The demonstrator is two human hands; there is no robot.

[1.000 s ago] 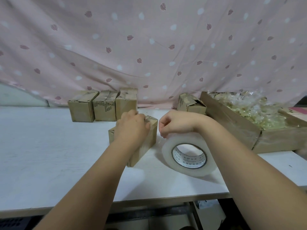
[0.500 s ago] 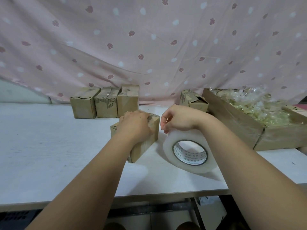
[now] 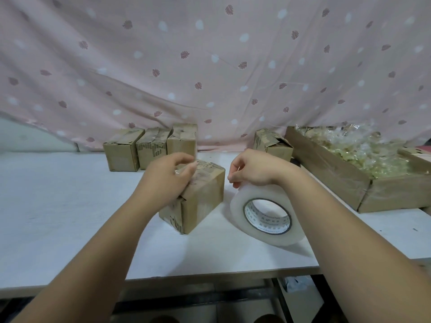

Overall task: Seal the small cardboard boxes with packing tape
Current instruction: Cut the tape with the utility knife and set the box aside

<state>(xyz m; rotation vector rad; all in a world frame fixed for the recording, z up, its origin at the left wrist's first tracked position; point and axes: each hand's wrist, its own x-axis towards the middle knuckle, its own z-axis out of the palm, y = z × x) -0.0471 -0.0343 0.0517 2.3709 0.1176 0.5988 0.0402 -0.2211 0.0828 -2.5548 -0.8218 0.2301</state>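
Box (image 3: 203,197) gets pinned steady by the left grip (image 3: 168,177) curled over its top; right grip (image 3: 253,170) pinches the tape roll (image 3: 263,194), guessing to find the end.

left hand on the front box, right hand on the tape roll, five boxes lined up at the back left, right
Not quite. The head view shows three boxes in the back-left row, not five. The left hand is on the front box and the right hand is on the tape roll, as you say.
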